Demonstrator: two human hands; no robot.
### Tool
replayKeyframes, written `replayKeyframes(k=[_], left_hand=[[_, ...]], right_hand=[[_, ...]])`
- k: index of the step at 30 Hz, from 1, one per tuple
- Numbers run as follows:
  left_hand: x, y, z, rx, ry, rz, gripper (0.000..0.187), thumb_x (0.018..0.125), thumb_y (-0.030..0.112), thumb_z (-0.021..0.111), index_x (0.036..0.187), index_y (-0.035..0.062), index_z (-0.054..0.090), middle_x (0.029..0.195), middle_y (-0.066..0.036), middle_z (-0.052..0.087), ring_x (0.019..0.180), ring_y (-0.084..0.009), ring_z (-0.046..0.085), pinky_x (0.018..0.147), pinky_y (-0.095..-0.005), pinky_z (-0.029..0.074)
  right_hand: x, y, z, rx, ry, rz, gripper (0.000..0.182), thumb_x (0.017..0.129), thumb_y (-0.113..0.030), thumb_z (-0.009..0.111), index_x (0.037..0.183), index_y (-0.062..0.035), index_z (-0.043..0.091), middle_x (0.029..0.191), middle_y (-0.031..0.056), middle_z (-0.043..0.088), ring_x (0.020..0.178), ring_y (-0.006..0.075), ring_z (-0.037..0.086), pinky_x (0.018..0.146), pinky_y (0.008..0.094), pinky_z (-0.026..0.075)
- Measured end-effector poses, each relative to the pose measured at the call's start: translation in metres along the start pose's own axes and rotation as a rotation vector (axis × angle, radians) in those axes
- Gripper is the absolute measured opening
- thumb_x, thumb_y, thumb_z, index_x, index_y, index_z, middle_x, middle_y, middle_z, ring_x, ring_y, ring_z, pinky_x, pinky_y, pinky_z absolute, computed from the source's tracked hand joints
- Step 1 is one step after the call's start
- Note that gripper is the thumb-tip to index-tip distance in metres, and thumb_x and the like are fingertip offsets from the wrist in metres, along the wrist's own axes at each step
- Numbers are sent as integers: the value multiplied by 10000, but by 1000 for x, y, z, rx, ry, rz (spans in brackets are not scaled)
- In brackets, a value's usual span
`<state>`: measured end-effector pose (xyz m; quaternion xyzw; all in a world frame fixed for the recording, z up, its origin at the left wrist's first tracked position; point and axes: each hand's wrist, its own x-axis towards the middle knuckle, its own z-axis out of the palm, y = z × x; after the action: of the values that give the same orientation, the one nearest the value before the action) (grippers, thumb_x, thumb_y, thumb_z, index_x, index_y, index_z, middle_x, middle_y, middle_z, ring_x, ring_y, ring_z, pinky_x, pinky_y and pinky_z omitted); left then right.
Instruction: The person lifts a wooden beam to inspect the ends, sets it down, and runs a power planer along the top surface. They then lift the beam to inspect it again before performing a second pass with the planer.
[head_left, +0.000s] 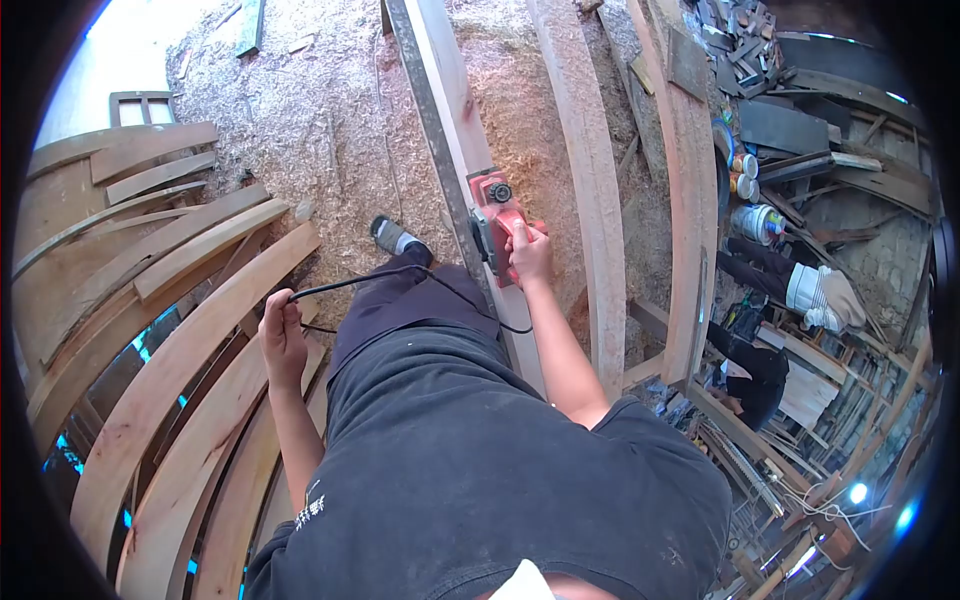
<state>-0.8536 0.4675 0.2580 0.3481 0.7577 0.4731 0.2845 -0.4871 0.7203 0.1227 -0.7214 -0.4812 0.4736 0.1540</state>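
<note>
A red electric planer with a black round knob rests on a long pale wooden beam. My right hand is wrapped round the planer's handle. A black cable runs from the planer side across my lap to the left. My left hand holds that cable between thumb and fingers, away from the beam, beside curved boards.
Curved planks are stacked at the left. More long boards lie to the right of the beam. Shavings cover the ground. At the right are a white bucket, scrap wood and two other people.
</note>
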Motion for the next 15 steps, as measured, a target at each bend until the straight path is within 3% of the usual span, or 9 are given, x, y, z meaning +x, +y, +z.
replayKeyframes(k=[6, 8, 10, 15], left_hand=[[19, 1, -12, 4, 45, 27, 127, 1109, 101, 539, 1181, 27, 611, 901, -27, 571, 760, -103, 507, 677, -258, 446], [22, 0, -15, -6, 53, 32, 122, 1109, 99, 536, 1180, 29, 607, 905, -28, 574, 758, -104, 510, 676, -258, 449], [24, -4, -20, -5, 28, 45, 168, 1128, 119, 501, 1230, 28, 599, 981, -22, 562, 768, -80, 490, 671, -247, 435], [36, -11, -29, -23, 48, 31, 174, 1129, 128, 502, 1239, 35, 600, 987, -19, 564, 771, -79, 492, 675, -247, 439]], right_hand=[[21, -27, 16, 93, -1, 0, 499, 1020, -414, 609, 714, -36, 721, 597, 39, 667, 496, 138, 614, 500, 331, 476], [26, -34, 21, 146, -2, -24, 482, 1052, -386, 585, 729, -39, 668, 613, 33, 635, 427, 98, 539, 407, 275, 402], [30, -43, 22, 140, -9, -33, 486, 1054, -388, 580, 727, -39, 667, 612, 34, 634, 426, 99, 538, 403, 274, 398], [48, -68, 32, 206, -42, -4, 491, 1057, -394, 570, 744, -31, 680, 623, 39, 644, 421, 100, 535, 390, 277, 391]])
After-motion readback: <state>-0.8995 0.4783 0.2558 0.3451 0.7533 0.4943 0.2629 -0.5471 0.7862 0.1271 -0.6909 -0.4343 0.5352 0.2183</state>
